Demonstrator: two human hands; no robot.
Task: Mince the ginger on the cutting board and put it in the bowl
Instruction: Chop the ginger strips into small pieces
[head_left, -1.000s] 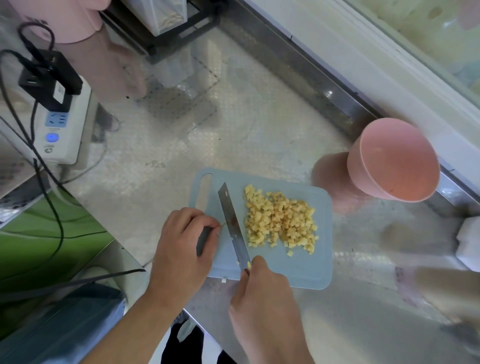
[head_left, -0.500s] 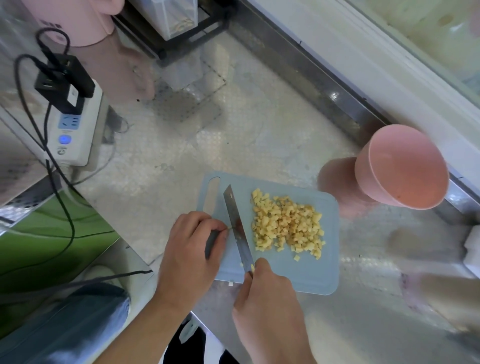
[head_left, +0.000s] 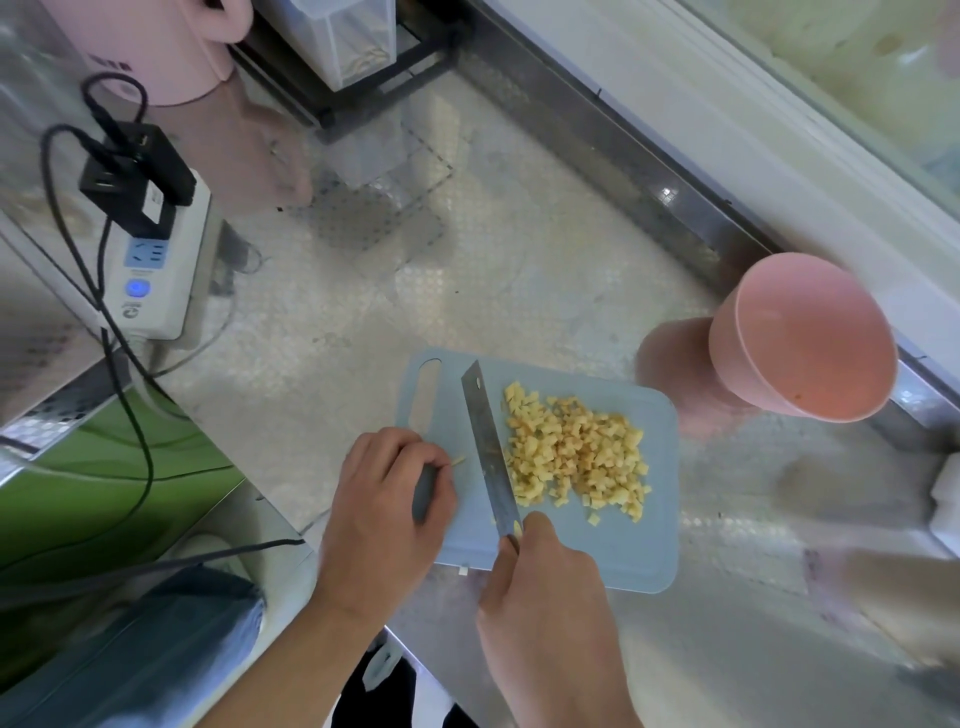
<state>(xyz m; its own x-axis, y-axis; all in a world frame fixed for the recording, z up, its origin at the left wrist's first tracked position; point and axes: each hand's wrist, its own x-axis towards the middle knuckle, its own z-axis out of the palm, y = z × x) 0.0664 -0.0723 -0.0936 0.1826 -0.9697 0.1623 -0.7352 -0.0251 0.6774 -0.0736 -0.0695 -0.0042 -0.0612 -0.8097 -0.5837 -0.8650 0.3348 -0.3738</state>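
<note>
Diced yellow ginger (head_left: 574, 452) lies in a pile on the light blue cutting board (head_left: 618, 545). My right hand (head_left: 550, 597) grips the handle of a knife (head_left: 488, 452). Its blade stands on the board along the pile's left side, tip pointing away from me. My left hand (head_left: 384, 499) sits curled over the board's left edge and holds it, with a small ginger scrap (head_left: 458, 461) at its fingertips. The pink bowl (head_left: 800, 338) stands just past the board's far right corner, with no ginger visible inside.
On the steel counter at the left is a white power strip (head_left: 156, 270) with black plugs and trailing cables. A pink appliance (head_left: 156, 47) and a clear container on a black rack (head_left: 343, 41) stand at the back. A white object (head_left: 948, 499) is at the right edge.
The view has shifted slightly. Both hands, the knife and the ginger pile keep the same places on the board.
</note>
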